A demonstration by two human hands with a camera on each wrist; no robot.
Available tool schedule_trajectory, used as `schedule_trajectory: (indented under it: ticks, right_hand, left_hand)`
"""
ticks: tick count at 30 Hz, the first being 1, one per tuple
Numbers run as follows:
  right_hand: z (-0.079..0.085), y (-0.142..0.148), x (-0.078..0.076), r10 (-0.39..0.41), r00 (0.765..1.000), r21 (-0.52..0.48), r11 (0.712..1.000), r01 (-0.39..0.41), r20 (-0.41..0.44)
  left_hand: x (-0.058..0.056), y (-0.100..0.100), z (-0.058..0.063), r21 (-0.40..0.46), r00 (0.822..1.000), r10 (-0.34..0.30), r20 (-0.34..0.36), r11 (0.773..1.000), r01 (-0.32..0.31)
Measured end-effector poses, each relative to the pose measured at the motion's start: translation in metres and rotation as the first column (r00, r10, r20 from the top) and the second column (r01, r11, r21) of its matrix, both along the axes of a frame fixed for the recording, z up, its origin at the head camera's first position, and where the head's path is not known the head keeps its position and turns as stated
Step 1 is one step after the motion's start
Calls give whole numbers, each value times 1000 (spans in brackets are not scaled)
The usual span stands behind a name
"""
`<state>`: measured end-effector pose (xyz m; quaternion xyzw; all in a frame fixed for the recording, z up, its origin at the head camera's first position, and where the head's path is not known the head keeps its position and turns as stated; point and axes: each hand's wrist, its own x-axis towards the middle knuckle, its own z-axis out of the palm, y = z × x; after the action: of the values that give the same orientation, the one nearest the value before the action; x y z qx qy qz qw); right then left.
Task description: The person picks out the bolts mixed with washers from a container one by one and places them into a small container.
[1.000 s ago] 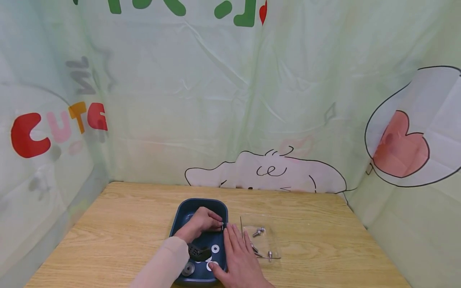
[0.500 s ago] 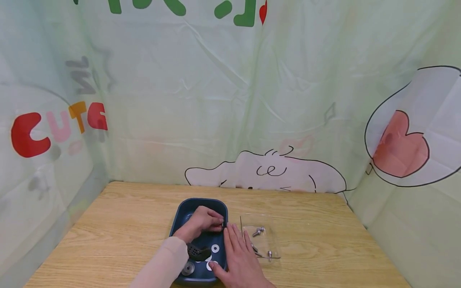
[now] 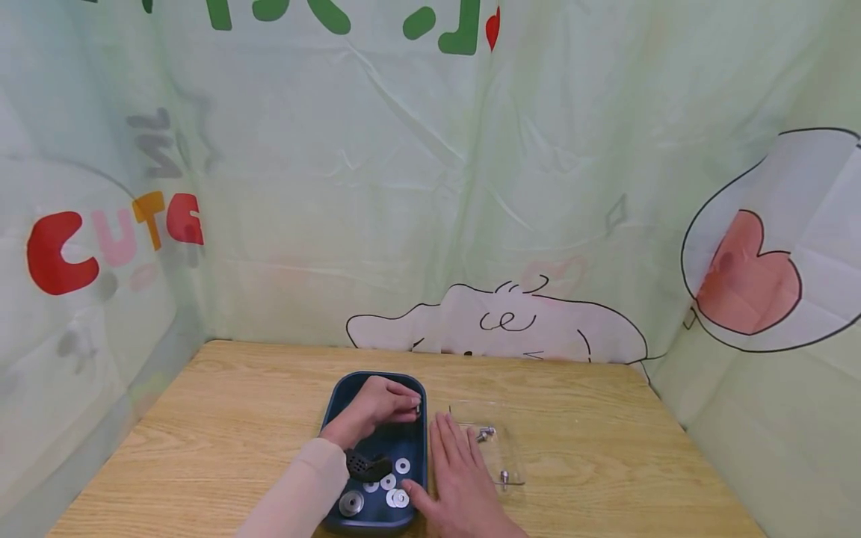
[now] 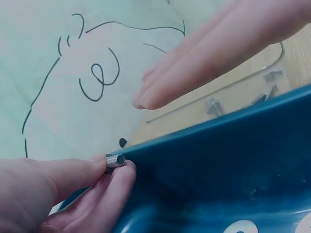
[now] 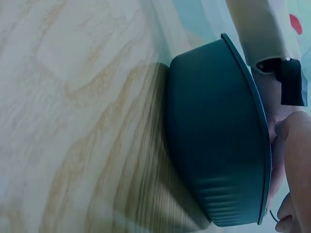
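My left hand [image 3: 380, 405] is inside the dark blue tray [image 3: 427, 448], close to its right wall. Its thumb and fingers pinch a small metal bolt [image 4: 115, 160], whose threaded end pokes out over the fingertips. The bolt's other end is hidden by the fingers. My right hand [image 3: 460, 472] lies just right of the tray with its fingers straight, overlapping the left part of a clear plastic tray [image 3: 507, 448]. In the left wrist view the right hand's straight fingers [image 4: 204, 73] show above the blue rim, holding nothing.
Several flat washers [image 3: 402, 466] lie at the near end of the blue tray, beside a larger grey disc [image 3: 351, 503]. The black device [image 3: 366, 467] by the left wrist is strapped on. Bolts [image 3: 486, 432] and a thin metal rod [image 3: 514, 483] are at the clear tray.
My right hand has shifted right, off the blue tray's rim, and its thumb has uncovered washers. My left hand has risen slightly away from me along the tray wall with the bolt.
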<state>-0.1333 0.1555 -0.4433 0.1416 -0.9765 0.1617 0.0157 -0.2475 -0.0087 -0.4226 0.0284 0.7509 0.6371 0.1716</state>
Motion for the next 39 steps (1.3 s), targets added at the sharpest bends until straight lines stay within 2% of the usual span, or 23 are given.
schedule_trajectory:
  ticks: [15,24,29,39]
  right_hand:
    - [0,21,1,-75,996,-16,997,75,-42]
    - [1,36,2,-132,985,3,991,133,-113]
    - [1,45,2,-168,980,-1,986,169,-102]
    - [-3,66,3,-211,964,6,977,215,-162]
  left_hand:
    - [-2,10,12,32,999,-36,-3,999,36]
    - [-2,25,16,86,997,-76,-10,993,76]
    - [0,34,19,80,996,-87,-12,993,88]
    - [7,58,20,62,993,-120,-19,991,121]
